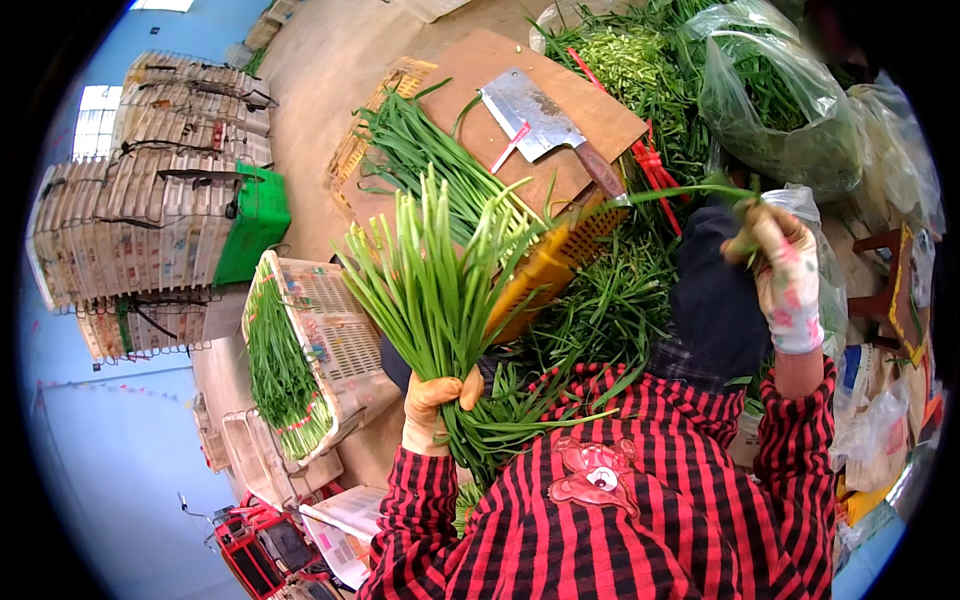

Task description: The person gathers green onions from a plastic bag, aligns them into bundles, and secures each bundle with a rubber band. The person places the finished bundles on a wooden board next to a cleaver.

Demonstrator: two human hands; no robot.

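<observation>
My left hand [433, 411], in a tan glove, is closed round a thick bunch of garlic chives [442, 300], pale stem ends up and leaves hanging over my lap. Out to the right, my right hand [781, 270] wears a stained white glove with pink patches. Its fingers pinch a few green chive leaves [686, 190], partly blurred. Beyond the bunch, more chives [431, 157] lie on a brown board [480, 64] over a yellow plastic crate [551, 266]. A cleaver [536, 112] rests on that board, its wooden handle towards me.
Loose chive leaves [600, 300] pile up by my legs. Plastic bags of greens [795, 142] and a small stool [889, 285] are at right. On the left stand a white crate [349, 330] of tied chives [281, 367] and stacked crates [142, 225]. Red ties [652, 165] hang beside the board.
</observation>
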